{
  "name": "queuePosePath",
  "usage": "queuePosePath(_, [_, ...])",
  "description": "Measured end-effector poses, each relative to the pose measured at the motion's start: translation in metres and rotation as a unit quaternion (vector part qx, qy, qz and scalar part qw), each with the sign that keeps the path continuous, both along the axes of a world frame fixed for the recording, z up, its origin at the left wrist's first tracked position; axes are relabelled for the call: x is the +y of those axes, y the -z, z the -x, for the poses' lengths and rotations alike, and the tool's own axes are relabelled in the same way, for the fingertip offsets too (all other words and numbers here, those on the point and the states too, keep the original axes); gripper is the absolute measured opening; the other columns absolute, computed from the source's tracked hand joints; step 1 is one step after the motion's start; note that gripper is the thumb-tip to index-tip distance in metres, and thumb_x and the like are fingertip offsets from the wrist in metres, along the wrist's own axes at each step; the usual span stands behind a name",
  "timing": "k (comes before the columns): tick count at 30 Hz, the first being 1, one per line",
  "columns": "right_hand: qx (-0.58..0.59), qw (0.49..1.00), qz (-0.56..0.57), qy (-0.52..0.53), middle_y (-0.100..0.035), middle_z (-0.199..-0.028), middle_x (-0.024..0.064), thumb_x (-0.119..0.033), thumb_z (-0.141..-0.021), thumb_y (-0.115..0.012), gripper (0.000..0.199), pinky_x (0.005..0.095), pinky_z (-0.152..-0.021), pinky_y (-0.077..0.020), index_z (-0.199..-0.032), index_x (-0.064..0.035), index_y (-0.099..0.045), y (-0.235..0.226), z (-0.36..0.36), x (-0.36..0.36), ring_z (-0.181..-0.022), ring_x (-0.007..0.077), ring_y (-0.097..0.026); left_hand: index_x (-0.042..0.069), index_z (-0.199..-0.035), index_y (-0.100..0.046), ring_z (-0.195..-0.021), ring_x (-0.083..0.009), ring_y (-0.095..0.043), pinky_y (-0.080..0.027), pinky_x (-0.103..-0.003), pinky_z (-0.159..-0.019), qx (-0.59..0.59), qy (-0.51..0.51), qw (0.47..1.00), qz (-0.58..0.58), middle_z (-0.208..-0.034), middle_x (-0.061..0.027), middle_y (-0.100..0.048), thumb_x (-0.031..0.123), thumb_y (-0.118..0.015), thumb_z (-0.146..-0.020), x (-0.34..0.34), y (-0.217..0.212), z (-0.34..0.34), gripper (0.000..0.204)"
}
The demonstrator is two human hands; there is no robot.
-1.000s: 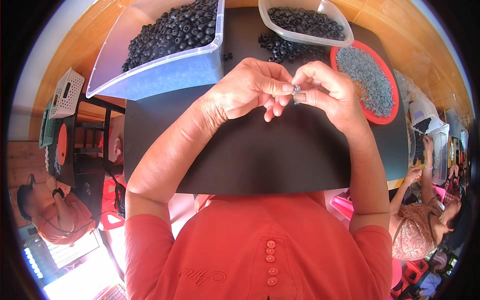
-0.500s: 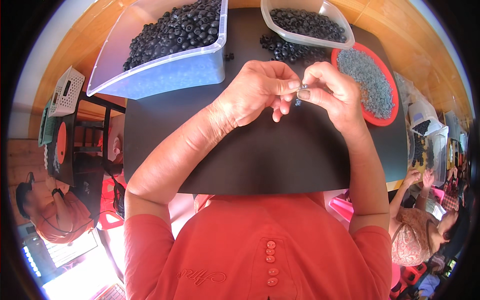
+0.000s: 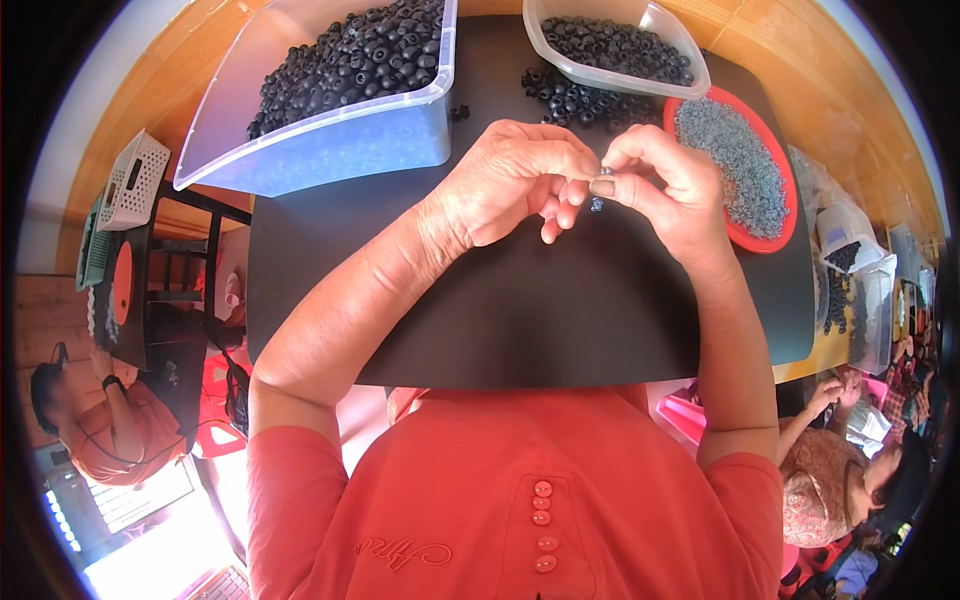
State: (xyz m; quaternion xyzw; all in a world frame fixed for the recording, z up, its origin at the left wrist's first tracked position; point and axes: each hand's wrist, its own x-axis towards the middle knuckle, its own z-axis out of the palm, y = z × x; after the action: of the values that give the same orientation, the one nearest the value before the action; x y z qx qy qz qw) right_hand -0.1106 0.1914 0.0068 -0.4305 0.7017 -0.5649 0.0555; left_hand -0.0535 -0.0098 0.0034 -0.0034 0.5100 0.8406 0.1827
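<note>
My left hand (image 3: 505, 180) and my right hand (image 3: 675, 190) meet above the black table. Each is closed in a pinch, thumb against fingers, and the fingertips touch around a tiny greyish piece (image 3: 606, 172). Just below them a small translucent blue-grey piece (image 3: 597, 205) shows beside my left fingers; what keeps it there is hidden. Right of my right hand lies a red round tray (image 3: 788, 190) filled with similar small blue-grey pieces (image 3: 735, 165). Loose black hollow plastic parts (image 3: 585, 103) are heaped on the table beyond my hands.
A large clear bin (image 3: 330, 150) of black hollow parts stands at the far left of the black table (image 3: 480, 320). A smaller clear tub (image 3: 625, 75) of black parts is at the back. One person (image 3: 125, 420) sits at left, another (image 3: 835, 470) at right.
My fingertips have shifted slightly around the tiny piece, my right thumb tilting a little. The person at right has brought both hands closer together and lower.
</note>
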Motion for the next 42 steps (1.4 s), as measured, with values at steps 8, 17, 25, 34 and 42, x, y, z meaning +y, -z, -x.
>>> queuePosePath(8, [0.074,0.997,-0.018,0.016,-0.064,-0.086,0.0041,0.003,-0.087,-0.066,0.009,0.0241,-0.071,-0.0502,-0.095,0.0013,-0.061,0.004,0.005,-0.001,-0.078,0.0115,-0.062,-0.002,-0.095,-0.063,-0.056,-0.0184,-0.06,-0.047,-0.032,-0.044,0.021,-0.034,0.997,0.071,-0.072,-0.0082,-0.059,0.02,-0.062,-0.089,0.001,0.001,0.002,0.022])
queuePosePath(17, [0.161,0.986,-0.02,0.04,-0.06,-0.083,0.0067,0.006,-0.09,-0.06,0.007,0.0247,-0.065,-0.0477,-0.095,0.0008,-0.059,0.001,0.002,-0.005,-0.075,0.0142,-0.061,-0.001,-0.083,-0.066,-0.056,-0.0203,-0.059,-0.047,-0.034,-0.046,-0.034,0.006,0.999,-0.031,-0.07,-0.0088,-0.06,0.017,-0.067,-0.087,-0.006,0.004,0.004,0.018])
queuePosePath(25, [0.188,0.98,-0.036,0.059,-0.061,-0.084,0.0087,0.005,-0.091,-0.058,0.009,0.0286,-0.067,-0.0494,-0.099,0.0009,-0.057,0.003,0.0,-0.007,-0.075,0.0184,-0.062,0.0,-0.084,-0.066,-0.058,-0.0207,-0.059,-0.047,-0.034,-0.048,-0.04,0.001,0.999,-0.02,-0.071,-0.0082,-0.06,0.015,-0.067,-0.087,-0.003,0.003,0.003,0.016])
queuePosePath(34, [0.122,0.99,-0.047,0.043,-0.064,-0.089,0.0093,0.002,-0.092,-0.06,0.008,0.0282,-0.073,-0.0512,-0.1,0.0013,-0.057,0.003,-0.002,-0.006,-0.082,0.0186,-0.066,0.001,-0.094,-0.063,-0.061,-0.0183,-0.058,-0.048,-0.031,-0.052,-0.029,0.004,0.999,-0.033,-0.075,-0.0059,-0.06,0.02,-0.062,-0.094,-0.003,0.009,0.004,0.019])
queuePosePath(42, [0.135,0.988,-0.048,0.054,-0.064,-0.089,0.0086,0.003,-0.092,-0.06,0.007,0.0278,-0.075,-0.051,-0.098,0.0018,-0.058,0.004,0.0,-0.004,-0.082,0.0174,-0.066,-0.005,-0.097,-0.062,-0.064,-0.0213,-0.062,-0.05,-0.034,-0.054,-0.014,-0.02,1.0,0.02,-0.076,-0.0096,-0.061,0.015,-0.066,-0.093,-0.001,0.008,0.004,0.02])
